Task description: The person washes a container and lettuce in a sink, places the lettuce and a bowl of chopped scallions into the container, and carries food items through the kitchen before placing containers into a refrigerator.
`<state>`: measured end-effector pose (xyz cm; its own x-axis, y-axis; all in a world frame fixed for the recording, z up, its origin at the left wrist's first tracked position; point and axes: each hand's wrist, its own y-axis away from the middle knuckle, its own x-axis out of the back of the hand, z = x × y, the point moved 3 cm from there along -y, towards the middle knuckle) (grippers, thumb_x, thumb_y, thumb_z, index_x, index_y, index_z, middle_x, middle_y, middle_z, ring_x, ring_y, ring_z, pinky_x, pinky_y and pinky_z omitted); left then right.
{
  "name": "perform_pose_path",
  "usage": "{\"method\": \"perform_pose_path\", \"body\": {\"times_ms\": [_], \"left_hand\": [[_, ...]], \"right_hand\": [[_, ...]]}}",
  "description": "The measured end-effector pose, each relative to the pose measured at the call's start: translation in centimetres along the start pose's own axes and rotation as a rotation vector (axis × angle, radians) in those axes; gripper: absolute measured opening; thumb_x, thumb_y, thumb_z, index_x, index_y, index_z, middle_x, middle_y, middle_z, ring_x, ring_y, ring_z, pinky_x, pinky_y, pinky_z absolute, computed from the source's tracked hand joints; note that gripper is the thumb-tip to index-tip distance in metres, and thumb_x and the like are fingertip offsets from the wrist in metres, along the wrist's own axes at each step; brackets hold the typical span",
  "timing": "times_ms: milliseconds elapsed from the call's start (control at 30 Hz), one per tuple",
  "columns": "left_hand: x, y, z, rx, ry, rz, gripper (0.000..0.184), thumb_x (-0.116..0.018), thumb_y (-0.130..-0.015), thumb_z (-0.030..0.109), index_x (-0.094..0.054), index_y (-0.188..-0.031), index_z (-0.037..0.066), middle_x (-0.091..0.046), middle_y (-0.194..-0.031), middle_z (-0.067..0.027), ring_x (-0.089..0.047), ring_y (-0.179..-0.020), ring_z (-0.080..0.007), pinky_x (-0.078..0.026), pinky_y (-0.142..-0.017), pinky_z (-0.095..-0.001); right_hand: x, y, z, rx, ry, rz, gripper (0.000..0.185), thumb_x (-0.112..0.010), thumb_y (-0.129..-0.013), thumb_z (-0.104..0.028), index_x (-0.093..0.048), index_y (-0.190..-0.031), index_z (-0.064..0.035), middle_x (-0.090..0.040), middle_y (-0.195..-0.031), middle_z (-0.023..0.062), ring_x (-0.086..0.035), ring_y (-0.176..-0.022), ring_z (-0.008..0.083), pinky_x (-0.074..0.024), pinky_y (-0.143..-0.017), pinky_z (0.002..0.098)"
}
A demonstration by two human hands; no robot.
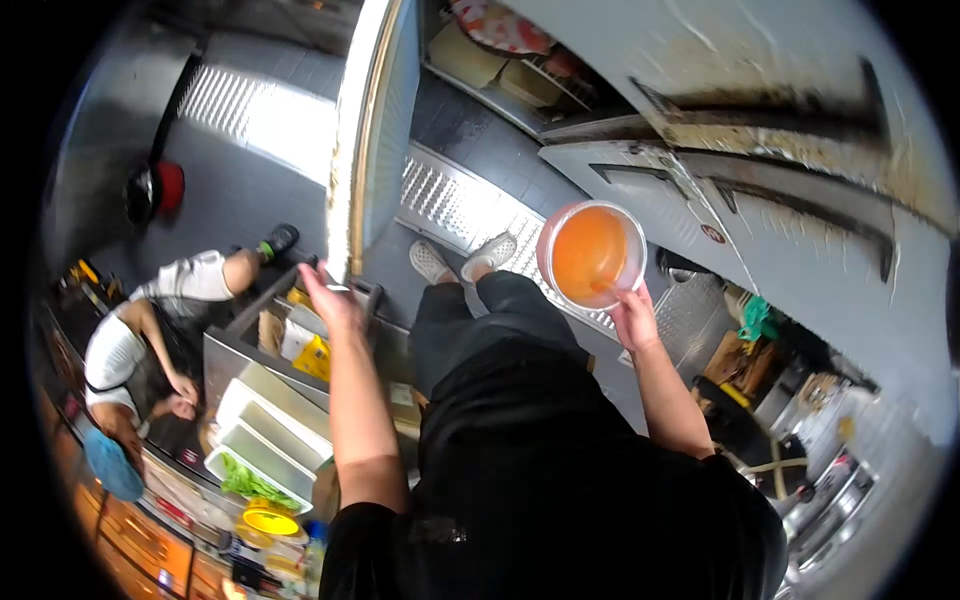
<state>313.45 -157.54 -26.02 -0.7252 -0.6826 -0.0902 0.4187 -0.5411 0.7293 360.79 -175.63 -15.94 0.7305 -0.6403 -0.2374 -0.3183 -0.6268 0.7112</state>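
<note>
My right hand (633,318) grips the near rim of a round tub (548,255), which holds a smooth orange liquid (588,250). The tub is tilted toward me, over the floor to the right of my feet. My left hand (332,300) is at the edge of an opened refrigerator door (375,150). Its fingers are stretched out along the door's outer side, and part of the hand's contact with the door is hidden. Beyond the door, the open refrigerator compartment (465,60) shows containers and a red-and-white patterned bag (500,25).
Steel refrigerator doors (800,130) with handles stand on the right. A metal floor grate (440,190) runs past my shoes. At left, a person in a blue cap (115,465) bends by a counter with white trays (260,440), lettuce (250,482) and a yellow bowl (270,517).
</note>
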Motion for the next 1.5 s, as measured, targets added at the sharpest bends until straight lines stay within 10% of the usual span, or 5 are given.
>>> {"method": "perform_pose_path", "body": {"times_ms": [467, 667, 900, 1100, 1500], "left_hand": [[3.6, -11.1, 6.3, -0.476, 0.215, 0.132, 0.056, -0.028, -0.109, 0.051, -0.053, -0.136, 0.009, -0.059, -0.136, -0.0111, -0.055, -0.122, -0.0296, -0.045, -0.105, -0.0516], [4.0, -7.9, 1.0, -0.446, 0.189, 0.148, 0.068, -0.030, -0.108, 0.054, -0.040, -0.148, 0.000, -0.047, -0.145, -0.0255, -0.048, -0.134, -0.0358, -0.040, -0.113, -0.0548], [6.0, 0.5, -14.3, -0.080, 0.073, 0.151, 0.070, -0.037, -0.105, 0.058, -0.041, -0.149, 0.003, -0.049, -0.145, -0.0181, -0.049, -0.132, -0.0297, -0.038, -0.111, -0.0474], [3.4, 8.0, -23.5, 0.150, 0.140, 0.137, 0.060, -0.041, -0.106, 0.053, -0.051, -0.139, 0.004, -0.055, -0.137, -0.0129, -0.053, -0.127, -0.0280, -0.043, -0.105, -0.0451], [-4.8, 16.2, -20.9, 0.148, 0.124, -0.103, 0.051, -0.045, -0.108, 0.037, -0.050, -0.139, -0.003, -0.056, -0.137, -0.0165, -0.055, -0.127, -0.0279, -0.044, -0.108, -0.0413]], "right_hand": [[-10.1, -16.7, 4.2, -0.077, 0.113, -0.146, 0.052, -0.054, -0.089, -0.012, -0.044, -0.139, -0.0054, -0.053, -0.142, 0.0166, -0.058, -0.126, 0.0357, -0.0494, -0.107, 0.0535], [-12.1, -28.2, 0.3, -0.043, 0.118, -0.198, 0.048, -0.049, -0.092, -0.009, -0.038, -0.139, -0.0048, -0.052, -0.139, 0.0191, -0.058, -0.125, 0.0379, -0.0534, -0.102, 0.0553], [-17.2, -43.4, -6.5, 0.012, 0.064, -0.192, 0.051, -0.044, -0.097, -0.011, -0.031, -0.139, 0.0142, -0.041, -0.145, 0.0332, -0.050, -0.128, 0.0510, -0.0430, -0.109, 0.0665], [-21.7, -54.6, -10.4, 0.208, 0.173, -0.085, 0.047, -0.055, -0.096, -0.017, -0.045, -0.136, 0.0054, -0.050, -0.139, 0.0238, -0.050, -0.130, 0.0409, -0.0459, -0.104, 0.0601], [-25.8, -57.7, -12.1, 0.125, 0.446, -0.104, 0.042, -0.051, -0.101, -0.023, -0.050, -0.131, 0.0068, -0.057, -0.130, 0.0250, -0.057, -0.119, 0.0397, -0.0514, -0.097, 0.0548]]}}
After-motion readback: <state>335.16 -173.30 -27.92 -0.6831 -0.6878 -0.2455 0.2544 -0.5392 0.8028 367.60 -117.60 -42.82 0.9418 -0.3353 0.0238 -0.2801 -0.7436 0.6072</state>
